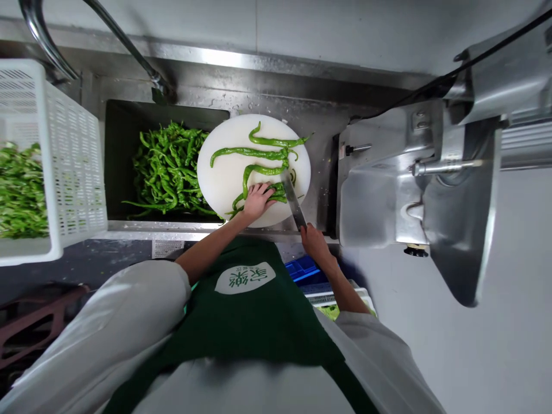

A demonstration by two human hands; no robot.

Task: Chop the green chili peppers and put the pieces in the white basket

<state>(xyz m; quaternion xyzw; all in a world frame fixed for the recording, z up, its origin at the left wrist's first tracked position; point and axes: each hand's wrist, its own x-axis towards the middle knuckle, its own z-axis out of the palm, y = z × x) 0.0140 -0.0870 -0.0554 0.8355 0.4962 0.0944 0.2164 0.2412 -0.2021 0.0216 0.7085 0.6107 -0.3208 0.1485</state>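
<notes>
On your far left, a white plastic basket [76, 155] with slotted walls holds chopped greens [21, 198]; below it, a reddish-brown frame [38, 328] sits in shadow; next comes the dark sink [118, 144], with a curved metal faucet [129, 49] above and a pile of long green peppers [172, 167] inside; a white round cutting board [224, 181] lies on the wet steel counter [321, 109], overlapping the sink's right end; loose peppers [245, 152] curve across the board. Your left hand [257, 201] presses down on a pepper bunch [278, 194] at the board's near side, fingers together and bent over it; the knife [294, 201] slants just right of that bunch, its handle wrapped in your right hand [315, 241]; blue crate [304, 267] below the counter; steel slicing machine [371, 201] at far right; pale wall [345, 34] behind.

Hard to see: the basket is cut off at the left edge and the faucet at the top; the board covers part of the sink; your left thumb can't be made out, nor can blade contact with the bunch; your grip hides most of the knife handle; your right arm covers part of the things below the counter; the machine runs past the right edge.
</notes>
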